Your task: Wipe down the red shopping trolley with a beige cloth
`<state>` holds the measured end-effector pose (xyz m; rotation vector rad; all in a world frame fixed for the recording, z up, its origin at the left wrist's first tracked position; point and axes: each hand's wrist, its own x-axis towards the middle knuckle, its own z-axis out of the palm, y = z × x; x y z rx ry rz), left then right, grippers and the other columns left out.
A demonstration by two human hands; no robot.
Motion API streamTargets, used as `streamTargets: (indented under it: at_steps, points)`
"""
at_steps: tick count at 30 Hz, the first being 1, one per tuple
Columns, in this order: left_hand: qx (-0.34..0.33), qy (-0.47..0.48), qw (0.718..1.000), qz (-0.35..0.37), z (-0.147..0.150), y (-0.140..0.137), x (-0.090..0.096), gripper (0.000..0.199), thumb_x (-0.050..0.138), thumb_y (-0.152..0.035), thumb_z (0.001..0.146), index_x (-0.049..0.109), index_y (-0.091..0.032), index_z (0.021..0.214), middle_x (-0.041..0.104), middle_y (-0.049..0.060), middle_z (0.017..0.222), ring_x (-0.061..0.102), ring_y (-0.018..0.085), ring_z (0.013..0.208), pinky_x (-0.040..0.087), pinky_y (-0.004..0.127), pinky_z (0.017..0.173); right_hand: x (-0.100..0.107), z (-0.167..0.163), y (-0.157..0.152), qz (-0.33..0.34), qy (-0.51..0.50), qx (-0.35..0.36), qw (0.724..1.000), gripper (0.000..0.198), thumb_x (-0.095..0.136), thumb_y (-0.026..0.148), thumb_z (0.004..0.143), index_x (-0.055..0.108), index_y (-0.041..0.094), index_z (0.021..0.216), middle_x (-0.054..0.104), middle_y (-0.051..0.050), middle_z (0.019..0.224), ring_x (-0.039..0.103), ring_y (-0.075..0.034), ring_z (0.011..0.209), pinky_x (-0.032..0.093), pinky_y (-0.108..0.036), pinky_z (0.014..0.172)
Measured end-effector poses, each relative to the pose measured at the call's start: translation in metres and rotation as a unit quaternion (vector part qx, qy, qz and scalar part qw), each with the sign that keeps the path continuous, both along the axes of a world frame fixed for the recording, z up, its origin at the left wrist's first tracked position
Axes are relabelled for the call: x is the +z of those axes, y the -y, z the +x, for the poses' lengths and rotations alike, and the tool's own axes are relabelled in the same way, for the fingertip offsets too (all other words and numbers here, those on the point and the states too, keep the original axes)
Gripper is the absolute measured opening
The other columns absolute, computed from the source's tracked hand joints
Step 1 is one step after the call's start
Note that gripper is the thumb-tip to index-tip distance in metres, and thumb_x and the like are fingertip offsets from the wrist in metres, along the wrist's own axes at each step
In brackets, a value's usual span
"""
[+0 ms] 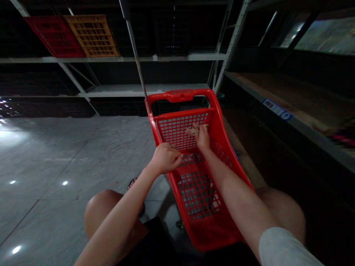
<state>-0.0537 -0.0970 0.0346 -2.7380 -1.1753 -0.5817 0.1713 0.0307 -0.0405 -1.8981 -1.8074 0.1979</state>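
Note:
A red plastic shopping cart (183, 114) with lattice walls stands between my knees. My left hand (165, 158) is curled over its left rim, the thumb pointing inward and the fingertips partly hidden. Inside the cart, near the far lattice wall, my right hand (203, 139) grips a crumpled beige cloth (192, 130). The cloth bunches out to the left of my fingers, against or close to the lattice. My right forearm crosses over the cart's right side and hides part of it.
A metal pole (135, 51) rises by the cart's far left corner. Behind are metal shelves (133, 58) with a red crate (55, 37) and a yellow crate (93, 36). A low shelf with a blue-white label (277, 109) runs along the right. Grey tiled floor (55, 159) lies left.

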Motion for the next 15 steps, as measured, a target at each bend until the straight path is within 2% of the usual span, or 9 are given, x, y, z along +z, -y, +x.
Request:
streamTargets:
  at_steps: [2,3,5,7,11,13,15]
  points:
    - [0.026,-0.006,1.000,0.005,0.005,0.002,0.000,0.042,0.048,-0.032,0.099,0.070,-0.020,0.065,0.072,0.006,0.068,0.060,0.018,0.063,0.037,0.035,0.065,-0.020,0.005,0.017,-0.121,0.042,0.020,0.991,0.038,0.058,0.014,0.087,0.065,0.014,0.125,0.064,-0.019,0.131,0.070,-0.024,0.105,0.054,-0.033,0.088]
    - [0.038,-0.010,0.999,0.004,0.007,0.003,0.000,0.043,0.047,-0.032,0.099,0.071,-0.019,0.066,0.073,0.006,0.069,0.060,0.019,0.064,0.038,0.036,0.065,-0.026,0.007,0.024,-0.162,0.055,0.032,0.985,0.033,0.067,0.017,0.084,0.069,0.013,0.117,0.069,-0.019,0.122,0.072,-0.025,0.099,0.054,-0.032,0.084]
    - [0.066,-0.017,0.998,-0.004,0.011,0.004,0.000,0.044,0.046,-0.032,0.100,0.074,-0.019,0.069,0.074,0.008,0.070,0.063,0.020,0.066,0.039,0.036,0.067,-0.029,0.005,0.034,-0.192,0.063,0.059,0.978,0.031,0.079,0.020,0.077,0.072,0.012,0.106,0.073,-0.019,0.111,0.073,-0.025,0.095,0.053,-0.030,0.081]
    - [0.093,-0.024,0.995,-0.018,0.013,0.003,0.001,0.044,0.045,-0.032,0.100,0.077,-0.018,0.073,0.075,0.010,0.073,0.066,0.022,0.070,0.042,0.038,0.069,-0.017,-0.004,0.039,-0.192,0.067,0.092,0.975,0.030,0.077,0.027,0.082,0.072,0.013,0.108,0.073,-0.019,0.115,0.072,-0.024,0.100,0.051,-0.028,0.082]
    - [0.143,-0.040,0.988,-0.039,0.013,-0.001,0.002,0.046,0.043,-0.034,0.100,0.082,-0.016,0.083,0.078,0.014,0.083,0.070,0.026,0.079,0.045,0.040,0.075,0.028,-0.027,0.052,-0.162,0.049,0.164,0.972,0.033,0.065,0.038,0.095,0.067,0.015,0.117,0.074,-0.015,0.118,0.070,-0.021,0.105,0.049,-0.026,0.083]
    - [0.167,-0.047,0.984,-0.044,0.012,-0.004,0.002,0.049,0.040,-0.035,0.100,0.083,-0.015,0.088,0.078,0.016,0.087,0.071,0.027,0.083,0.046,0.040,0.078,0.048,-0.031,0.071,-0.133,0.011,0.221,0.966,0.030,0.063,0.033,0.093,0.068,0.016,0.118,0.074,-0.011,0.117,0.069,-0.021,0.105,0.050,-0.027,0.085]
    - [0.190,-0.048,0.979,-0.049,0.012,-0.006,0.002,0.052,0.037,-0.036,0.101,0.083,-0.013,0.091,0.078,0.018,0.090,0.071,0.028,0.087,0.047,0.041,0.082,0.062,-0.030,0.104,-0.089,-0.043,0.271,0.957,0.035,0.061,0.020,0.089,0.067,0.018,0.123,0.072,-0.010,0.121,0.068,-0.021,0.109,0.052,-0.030,0.091]
